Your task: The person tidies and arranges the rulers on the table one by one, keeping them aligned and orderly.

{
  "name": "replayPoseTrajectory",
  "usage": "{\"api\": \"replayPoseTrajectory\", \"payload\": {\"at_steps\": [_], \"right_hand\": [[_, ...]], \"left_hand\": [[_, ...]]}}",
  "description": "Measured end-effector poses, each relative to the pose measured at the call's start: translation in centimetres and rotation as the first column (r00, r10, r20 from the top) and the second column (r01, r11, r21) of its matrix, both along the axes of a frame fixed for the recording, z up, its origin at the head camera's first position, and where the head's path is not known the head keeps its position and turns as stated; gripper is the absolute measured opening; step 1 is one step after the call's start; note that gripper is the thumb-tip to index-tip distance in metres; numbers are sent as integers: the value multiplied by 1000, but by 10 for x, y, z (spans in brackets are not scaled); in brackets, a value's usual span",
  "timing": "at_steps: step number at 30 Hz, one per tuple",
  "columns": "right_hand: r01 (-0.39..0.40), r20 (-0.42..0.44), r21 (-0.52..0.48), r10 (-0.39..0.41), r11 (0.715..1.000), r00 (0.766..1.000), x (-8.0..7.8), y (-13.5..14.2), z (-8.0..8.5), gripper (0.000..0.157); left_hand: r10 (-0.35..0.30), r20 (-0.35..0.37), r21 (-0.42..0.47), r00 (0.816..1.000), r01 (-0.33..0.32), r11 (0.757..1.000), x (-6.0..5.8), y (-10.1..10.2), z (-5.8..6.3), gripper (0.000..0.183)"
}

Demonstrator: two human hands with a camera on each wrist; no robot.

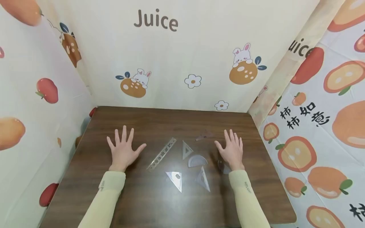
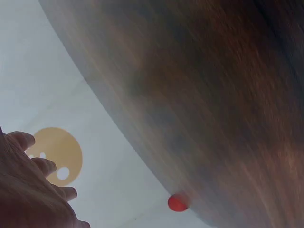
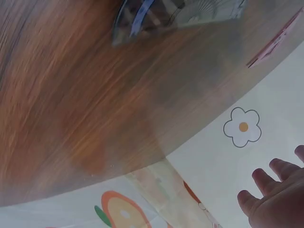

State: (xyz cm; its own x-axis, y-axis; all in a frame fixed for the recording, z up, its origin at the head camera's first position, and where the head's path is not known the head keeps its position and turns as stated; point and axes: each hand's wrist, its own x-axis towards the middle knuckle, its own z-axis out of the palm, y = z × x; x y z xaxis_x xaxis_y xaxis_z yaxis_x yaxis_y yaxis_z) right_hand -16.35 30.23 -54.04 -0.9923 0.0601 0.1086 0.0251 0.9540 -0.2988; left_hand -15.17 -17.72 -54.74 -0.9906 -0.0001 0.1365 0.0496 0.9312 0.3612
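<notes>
My left hand (image 1: 123, 154), fingers spread, is over the left part of the brown table (image 1: 85, 190) and holds nothing. To its right lies a clear ruler (image 1: 161, 155) with cut-out shapes. My right hand (image 1: 232, 154) is likewise spread and holds nothing. A clear protractor (image 1: 224, 168) lies partly hidden beneath its wrist; in the right wrist view that protractor (image 3: 204, 13) shows its markings. Between the hands lie another protractor (image 1: 197, 161), a small set square (image 1: 186, 150), a bright, glare-lit set square (image 1: 176, 180) and a further set square (image 1: 203, 180).
A pinkish clear piece (image 1: 204, 135) lies near the back of the table. Printed cloth walls rise behind (image 1: 171, 57) and on the left (image 1: 22, 177) and right (image 1: 302, 152), close to the table's edges.
</notes>
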Motion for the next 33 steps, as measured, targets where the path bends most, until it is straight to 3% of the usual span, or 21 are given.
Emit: {"api": "replayPoseTrajectory", "payload": {"at_steps": [3,7,12,19,26,33], "right_hand": [[3,13,9,-4,1000,1000,-2,-2,-1,85],[9,54,22,-10,1000,999,8,-3,-11,85],[-1,-7,30,1,1000,1000,1,-2,-8,84],[-5,31,12,5,1000,1000,2,-1,-5,85],[8,-14,-1,-8,1000,1000,-6,-3,1,83],[-3,16,-22,3,1000,1000,-2,-10,1,83]], "left_hand": [[-5,-3,0,1000,5,1000,2,6,-2,99],[-21,21,14,1000,20,1000,11,15,-9,100],[-20,-25,19,1000,20,1000,4,20,-5,99],[-24,41,0,999,24,1000,2,16,0,98],[-41,24,9,999,40,999,-8,16,7,96],[-56,51,30,997,54,998,-4,18,8,96]]}}
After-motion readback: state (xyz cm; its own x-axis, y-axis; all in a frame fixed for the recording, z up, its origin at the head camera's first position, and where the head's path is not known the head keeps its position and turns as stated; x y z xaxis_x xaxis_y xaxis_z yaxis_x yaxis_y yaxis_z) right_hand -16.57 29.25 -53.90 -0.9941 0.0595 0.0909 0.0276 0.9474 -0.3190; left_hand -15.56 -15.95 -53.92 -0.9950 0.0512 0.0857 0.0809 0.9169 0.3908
